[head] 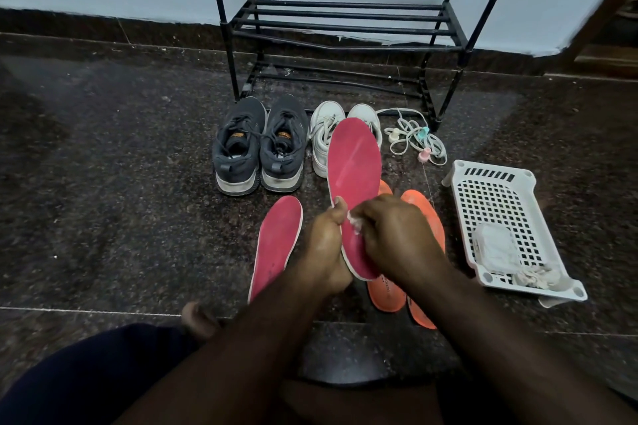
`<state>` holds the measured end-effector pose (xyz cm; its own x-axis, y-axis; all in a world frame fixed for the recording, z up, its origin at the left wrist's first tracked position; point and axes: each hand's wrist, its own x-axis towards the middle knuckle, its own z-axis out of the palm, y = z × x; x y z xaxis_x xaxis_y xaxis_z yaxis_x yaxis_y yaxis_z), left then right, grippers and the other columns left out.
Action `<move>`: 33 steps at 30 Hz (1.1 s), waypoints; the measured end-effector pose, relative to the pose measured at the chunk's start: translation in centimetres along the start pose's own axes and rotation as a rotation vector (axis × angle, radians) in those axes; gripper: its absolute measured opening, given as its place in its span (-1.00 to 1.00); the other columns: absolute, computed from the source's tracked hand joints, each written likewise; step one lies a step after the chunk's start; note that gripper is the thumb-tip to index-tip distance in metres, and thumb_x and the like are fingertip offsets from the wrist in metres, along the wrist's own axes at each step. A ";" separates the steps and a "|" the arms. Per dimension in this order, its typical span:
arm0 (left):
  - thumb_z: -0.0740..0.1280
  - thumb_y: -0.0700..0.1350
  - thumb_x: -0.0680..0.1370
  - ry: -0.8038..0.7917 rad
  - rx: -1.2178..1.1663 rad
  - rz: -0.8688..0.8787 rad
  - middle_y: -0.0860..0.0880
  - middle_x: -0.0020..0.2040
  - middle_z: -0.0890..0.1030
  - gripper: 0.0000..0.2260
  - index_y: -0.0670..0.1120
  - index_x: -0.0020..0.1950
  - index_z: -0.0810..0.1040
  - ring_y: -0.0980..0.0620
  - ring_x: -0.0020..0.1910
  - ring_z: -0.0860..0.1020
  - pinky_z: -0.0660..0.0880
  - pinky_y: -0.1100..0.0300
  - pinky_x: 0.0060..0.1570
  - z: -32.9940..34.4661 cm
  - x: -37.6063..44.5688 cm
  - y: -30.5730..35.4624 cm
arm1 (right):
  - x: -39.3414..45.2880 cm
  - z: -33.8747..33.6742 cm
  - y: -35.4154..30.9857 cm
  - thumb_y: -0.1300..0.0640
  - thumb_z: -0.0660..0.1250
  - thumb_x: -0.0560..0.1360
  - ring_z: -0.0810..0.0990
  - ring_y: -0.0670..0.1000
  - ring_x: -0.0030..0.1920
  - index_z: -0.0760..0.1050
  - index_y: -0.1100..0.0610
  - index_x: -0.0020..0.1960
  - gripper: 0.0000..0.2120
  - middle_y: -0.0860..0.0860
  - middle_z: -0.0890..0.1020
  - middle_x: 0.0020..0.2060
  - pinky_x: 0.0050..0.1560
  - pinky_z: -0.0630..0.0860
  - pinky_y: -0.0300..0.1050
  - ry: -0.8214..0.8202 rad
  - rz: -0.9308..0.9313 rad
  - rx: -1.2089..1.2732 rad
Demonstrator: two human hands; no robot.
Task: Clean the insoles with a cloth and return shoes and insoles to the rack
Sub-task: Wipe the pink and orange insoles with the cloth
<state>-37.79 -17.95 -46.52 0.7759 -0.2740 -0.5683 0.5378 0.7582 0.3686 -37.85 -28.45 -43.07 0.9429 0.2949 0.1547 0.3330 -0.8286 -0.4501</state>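
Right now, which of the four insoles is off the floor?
The red insole gripped by the left hand and wiped by the right hand; the other red insole and both orange insoles lie flat.

floor (121,183): shoes (260,145), insoles (276,245), basket (497,203), perhaps cord (414,141)

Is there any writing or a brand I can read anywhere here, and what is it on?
None can be read.
Orange insole: dark printed lettering, too small and blurred to read.
Grey shoes: orange tongue labels, too blurred to read.
Packet in the white basket: no readable print.
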 end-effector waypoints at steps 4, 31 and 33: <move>0.04 0.18 0.68 0.023 0.028 -0.006 -0.28 0.27 0.59 -0.44 -0.26 0.20 0.57 -0.20 0.10 0.61 0.50 -0.06 0.14 0.1 0.0 0.8 | -1.4 -0.4 -1.0 0.18 0.29 0.41 0.62 0.00 -0.17 0.67 0.04 -0.15 -0.82 -0.03 0.67 -0.25 -0.12 0.52 -0.05 -0.187 -0.020 0.084; 0.00 0.10 0.71 -0.078 0.034 0.081 -0.26 0.09 0.66 -0.51 -0.25 0.25 0.52 -0.17 0.16 0.60 0.43 -0.09 0.28 0.9 -0.8 0.3 | -0.1 0.0 -0.4 0.34 0.38 0.40 0.48 -0.10 -0.28 0.49 0.11 -0.17 -0.84 -0.09 0.59 -0.32 -0.28 0.31 -0.34 0.240 0.026 0.224; 0.03 0.11 0.70 -0.014 0.083 0.071 -0.23 -0.14 0.67 -0.54 -0.23 0.06 0.54 -0.11 -0.11 0.67 0.52 -0.01 0.03 0.7 -0.7 0.1 | -0.4 0.1 -0.5 0.31 0.35 0.41 0.56 -0.09 -0.27 0.51 0.07 -0.15 -0.85 -0.09 0.63 -0.30 -0.23 0.45 -0.18 0.094 0.038 0.232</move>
<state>-38.02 -18.09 -45.51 0.8174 -0.2295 -0.5284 0.5059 0.7247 0.4678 -38.42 -28.07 -43.00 0.9546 0.2111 0.2101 0.2975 -0.7038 -0.6451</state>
